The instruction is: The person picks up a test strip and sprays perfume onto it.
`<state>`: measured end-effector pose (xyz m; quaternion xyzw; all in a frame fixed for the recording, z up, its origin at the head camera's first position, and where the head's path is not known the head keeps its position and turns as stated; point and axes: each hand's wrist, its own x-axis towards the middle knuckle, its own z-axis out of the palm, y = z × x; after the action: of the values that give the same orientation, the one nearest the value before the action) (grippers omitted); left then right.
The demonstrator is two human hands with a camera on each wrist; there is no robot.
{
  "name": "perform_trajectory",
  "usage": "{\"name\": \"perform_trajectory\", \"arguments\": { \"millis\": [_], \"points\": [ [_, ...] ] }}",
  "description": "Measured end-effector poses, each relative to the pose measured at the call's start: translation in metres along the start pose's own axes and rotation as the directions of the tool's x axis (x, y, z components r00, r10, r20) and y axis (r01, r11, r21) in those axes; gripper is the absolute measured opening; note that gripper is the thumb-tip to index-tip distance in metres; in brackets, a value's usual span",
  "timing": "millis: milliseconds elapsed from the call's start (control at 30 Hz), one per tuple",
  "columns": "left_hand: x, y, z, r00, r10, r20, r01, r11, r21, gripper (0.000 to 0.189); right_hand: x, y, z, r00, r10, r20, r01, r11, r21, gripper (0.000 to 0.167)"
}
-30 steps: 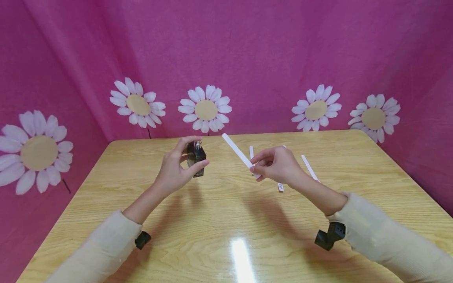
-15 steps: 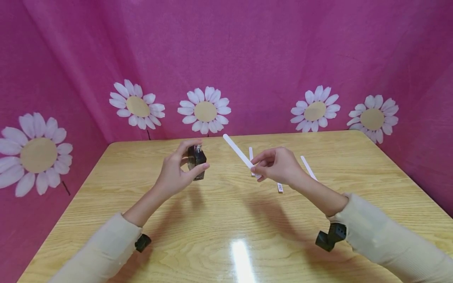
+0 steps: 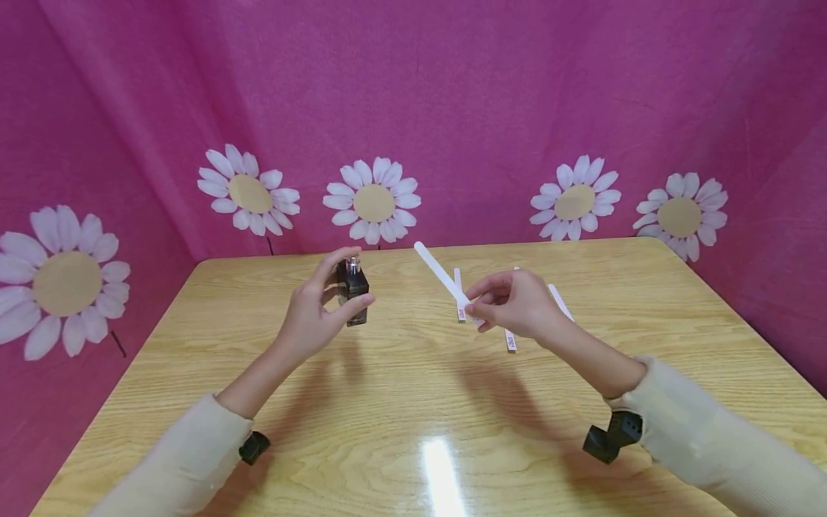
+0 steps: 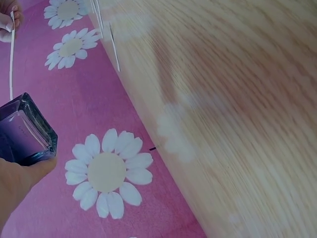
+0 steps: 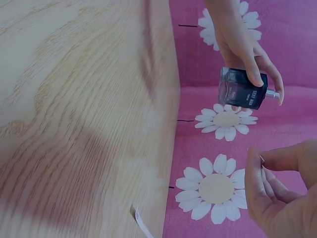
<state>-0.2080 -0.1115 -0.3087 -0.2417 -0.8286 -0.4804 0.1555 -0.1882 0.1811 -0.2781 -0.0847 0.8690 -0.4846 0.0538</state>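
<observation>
My left hand (image 3: 309, 310) grips a dark glass perfume bottle (image 3: 357, 293) upright above the table, its index finger on top of the metal spray nozzle (image 3: 352, 263) and its thumb along the side. White lettering shows on the bottle (image 5: 242, 89) in the right wrist view. To the right, my right hand (image 3: 522, 307) pinches a white paper strip (image 3: 441, 274) near its lower end, and the strip slants up and left toward the bottle. A gap separates strip and nozzle. In the left wrist view the held strip (image 4: 12, 59) appears edge-on, overlapping the bottle's outline.
Around and behind my right hand, more white strips lie on the wooden table (image 3: 381, 402): one strip (image 3: 458, 276) left of the hand, another strip (image 3: 511, 341) below it, a third strip (image 3: 559, 300) beyond the wrist. A pink curtain (image 3: 452, 108) with daisies borders the table's far side.
Over the last half second my left hand and the bottle have shifted slightly left and up. My right hand with its strip has moved slightly right. Both holds stay the same.
</observation>
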Motion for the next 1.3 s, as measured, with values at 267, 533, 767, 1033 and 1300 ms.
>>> {"name": "perform_trajectory", "arguments": {
  "millis": [267,533,767,1033,1300],
  "points": [
    [0.0,-0.002,-0.006,1.0,-0.001,0.019,0.001,1.0,0.002,0.064,-0.002,0.01,-0.01,0.999,0.043,0.017,-0.044,0.998,0.047,0.027],
    [-0.001,-0.002,-0.009,1.0,-0.007,0.016,0.008,1.0,-0.014,0.064,-0.005,0.027,-0.025,0.996,0.083,0.03,-0.087,0.986,0.141,0.038],
    [-0.001,-0.004,-0.01,1.0,-0.002,0.019,0.003,1.0,-0.009,0.063,-0.001,0.048,-0.043,0.991,0.132,0.026,-0.135,0.964,0.227,0.035],
    [-0.002,-0.005,-0.013,1.0,0.004,0.01,-0.004,1.0,0.005,0.063,0.014,0.086,-0.073,0.977,0.212,0.017,-0.208,0.935,0.286,0.008],
    [-0.004,-0.008,-0.015,1.0,0.02,0.01,-0.02,1.0,0.01,0.064,0.022,0.121,-0.097,0.964,0.267,-0.011,-0.249,0.912,0.327,0.019]
  ]
}}
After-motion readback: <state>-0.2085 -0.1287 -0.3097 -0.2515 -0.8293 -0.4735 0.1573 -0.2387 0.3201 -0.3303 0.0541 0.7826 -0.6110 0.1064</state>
